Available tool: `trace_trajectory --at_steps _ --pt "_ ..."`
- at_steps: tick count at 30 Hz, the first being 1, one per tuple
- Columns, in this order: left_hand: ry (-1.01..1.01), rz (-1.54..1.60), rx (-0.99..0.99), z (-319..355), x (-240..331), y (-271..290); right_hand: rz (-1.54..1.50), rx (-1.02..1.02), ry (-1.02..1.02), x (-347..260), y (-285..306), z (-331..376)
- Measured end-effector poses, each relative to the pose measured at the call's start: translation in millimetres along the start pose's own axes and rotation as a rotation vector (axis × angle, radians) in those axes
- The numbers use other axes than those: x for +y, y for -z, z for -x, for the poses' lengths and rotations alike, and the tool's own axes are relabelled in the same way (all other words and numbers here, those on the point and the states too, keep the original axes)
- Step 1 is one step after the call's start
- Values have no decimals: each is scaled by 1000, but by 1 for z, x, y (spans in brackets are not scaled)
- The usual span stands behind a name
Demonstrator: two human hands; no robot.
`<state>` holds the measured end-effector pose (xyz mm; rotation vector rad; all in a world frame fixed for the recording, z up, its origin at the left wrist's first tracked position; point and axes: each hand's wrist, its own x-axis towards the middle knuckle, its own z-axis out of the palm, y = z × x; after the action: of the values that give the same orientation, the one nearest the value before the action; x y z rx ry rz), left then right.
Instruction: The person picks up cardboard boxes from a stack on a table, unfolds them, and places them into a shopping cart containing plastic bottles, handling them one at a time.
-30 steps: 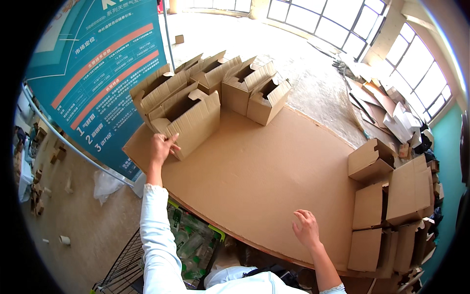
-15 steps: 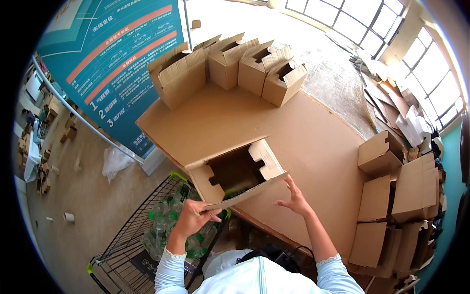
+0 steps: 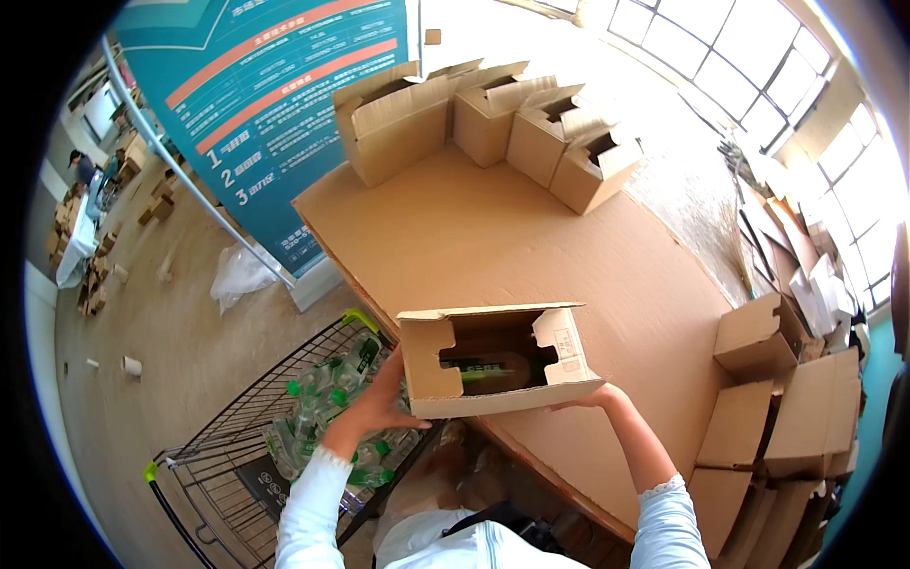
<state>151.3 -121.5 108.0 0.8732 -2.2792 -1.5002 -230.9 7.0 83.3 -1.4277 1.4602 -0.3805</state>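
Note:
An open cardboard box (image 3: 493, 360) sits at the near edge of the cardboard-covered table (image 3: 531, 237), flaps up, with a dark bottle (image 3: 493, 370) lying inside. My left hand (image 3: 379, 403) grips the box's left side, over the shopping cart (image 3: 284, 446). At the box's lower right corner, my right hand (image 3: 592, 398) presses against its front wall. Both sleeves are white.
Several open cardboard boxes (image 3: 493, 123) stand in a row at the table's far edge. Flat and folded boxes (image 3: 787, 408) pile up on the right. The wire cart at lower left holds several green-capped bottles (image 3: 322, 398). A teal banner (image 3: 275, 104) stands behind on the left.
The box has been pulled from the far row to the near edge of the table. My hands moved with it and now hold it at both sides.

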Motion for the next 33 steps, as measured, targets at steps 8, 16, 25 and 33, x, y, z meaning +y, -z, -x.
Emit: trace_trajectory --at_steps 8,16,25,33 --pt "-52 152 -74 -33 -34 -9 -360 -21 -31 -23 -7 0" --pt "48 451 107 63 27 -51 -705 282 168 -41 -49 38" --pt "325 716 575 235 28 -73 -278 -183 143 -141 -104 8" --pt "623 928 914 345 23 -48 -219 -602 -75 -210 -206 -45"
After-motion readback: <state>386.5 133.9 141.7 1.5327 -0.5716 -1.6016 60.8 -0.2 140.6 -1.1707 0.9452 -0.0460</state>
